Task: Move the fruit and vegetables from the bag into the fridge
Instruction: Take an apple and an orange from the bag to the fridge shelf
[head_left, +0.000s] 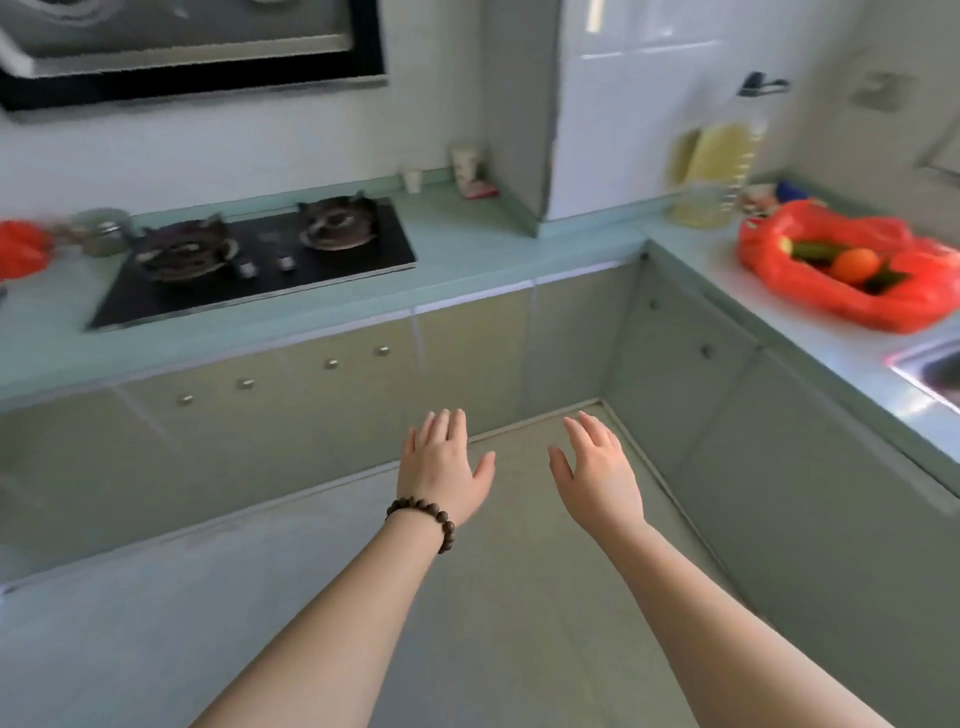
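Red plastic bag (852, 291) lay open and crumpled on the table (701, 260), at the right, between an oil bottle behind and a sink edge in front. Inside it sat an orange (854, 265), round, uppermost, resting among dark green cucumbers (813, 251) lying lengthwise; one cucumber end showed yellow. The contents were blurred.

bag (852, 291) mouth open upward; oil bottle (719, 176) behind (sink (930, 366) beside).

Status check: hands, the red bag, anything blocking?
Both hands, left and right, open, empty. Red bag on right counter, orange and cucumber inside. Nothing blocking; fridge unseen.
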